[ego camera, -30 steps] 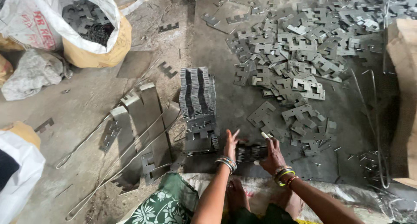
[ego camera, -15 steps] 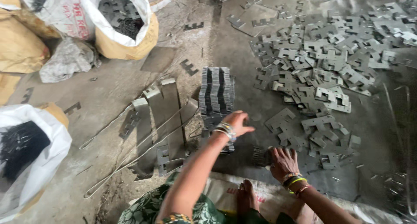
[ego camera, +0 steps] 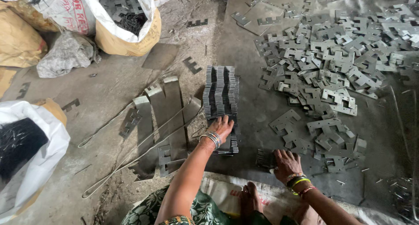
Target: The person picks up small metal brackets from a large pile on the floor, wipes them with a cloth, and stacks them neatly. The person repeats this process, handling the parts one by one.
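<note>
My left hand (ego camera: 221,126) rests flat, fingers spread, on the near end of a long stack of grey E-shaped metal plates (ego camera: 221,94) standing on edge on the floor. My right hand (ego camera: 284,162) presses down on a small bundle of the same plates (ego camera: 264,158) close to my feet. Both wrists wear bangles. A wide heap of loose metal plates (ego camera: 331,59) spreads over the dark sheet to the right of the stack.
Long metal strips (ego camera: 161,116) and bent wires (ego camera: 131,159) lie left of the stack. An open sack of plates (ego camera: 124,20) stands at the back left, a white bag of dark pieces (ego camera: 26,151) at the left edge. My bare foot (ego camera: 249,199) sits below.
My left hand moved from beside the small bundle up onto the near end of the long stack. The right hand stayed on the bundle. The view shifted left.
</note>
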### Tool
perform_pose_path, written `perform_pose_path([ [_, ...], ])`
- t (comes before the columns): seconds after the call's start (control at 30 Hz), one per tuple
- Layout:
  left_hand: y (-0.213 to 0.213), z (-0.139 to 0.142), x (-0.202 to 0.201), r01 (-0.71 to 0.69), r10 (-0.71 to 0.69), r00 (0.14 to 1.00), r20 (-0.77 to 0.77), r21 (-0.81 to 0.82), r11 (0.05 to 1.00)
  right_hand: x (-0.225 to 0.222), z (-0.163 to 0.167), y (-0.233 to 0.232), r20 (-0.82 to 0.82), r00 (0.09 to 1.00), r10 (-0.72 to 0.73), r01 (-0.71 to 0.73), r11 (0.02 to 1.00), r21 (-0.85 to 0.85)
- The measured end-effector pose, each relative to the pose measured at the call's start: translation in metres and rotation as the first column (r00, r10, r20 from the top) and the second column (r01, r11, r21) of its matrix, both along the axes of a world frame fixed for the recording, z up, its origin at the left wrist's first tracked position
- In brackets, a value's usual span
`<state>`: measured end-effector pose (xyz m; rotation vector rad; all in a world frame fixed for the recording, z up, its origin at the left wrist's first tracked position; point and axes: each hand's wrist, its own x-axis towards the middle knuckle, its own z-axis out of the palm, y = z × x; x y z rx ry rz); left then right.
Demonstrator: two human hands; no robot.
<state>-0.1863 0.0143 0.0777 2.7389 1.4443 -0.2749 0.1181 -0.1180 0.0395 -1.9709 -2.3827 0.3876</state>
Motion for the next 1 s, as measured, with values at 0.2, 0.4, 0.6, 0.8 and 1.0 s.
perform_pose_path([
  [0.2, 0.0, -0.003, -0.002, 0.108, -0.107, 0.993, -0.054, 0.023, 0.994, 0.001, 0.013, 0.007, 0.032, 0.999, 0.031, -0.027, 0.994, -0.11],
  [0.4, 0.018, 0.015, -0.03, 0.118, -0.114, 0.986, 0.124, -0.024, 0.993, 0.004, 0.015, 0.006, -0.053, 0.998, 0.042, -0.046, 0.996, -0.072],
  [0.6, 0.031, 0.029, -0.043, 0.165, -0.173, 0.975, 0.138, 0.063, 0.984, 0.013, -0.002, 0.024, -0.204, 0.898, -0.39, 0.306, 0.886, -0.348],
  [0.8, 0.033, 0.043, -0.047, 0.133, -0.191, 0.968, 0.164, 0.31, 0.941, -0.008, 0.017, 0.051, -0.426, 0.759, -0.492, 0.261, 0.83, -0.493],
  [1.0, 0.031, 0.071, -0.05, -0.127, 0.068, 0.957, 0.283, 0.196, 0.972, -0.111, 0.074, 0.079, -0.283, 0.953, -0.111, 0.018, 0.95, -0.312],
])
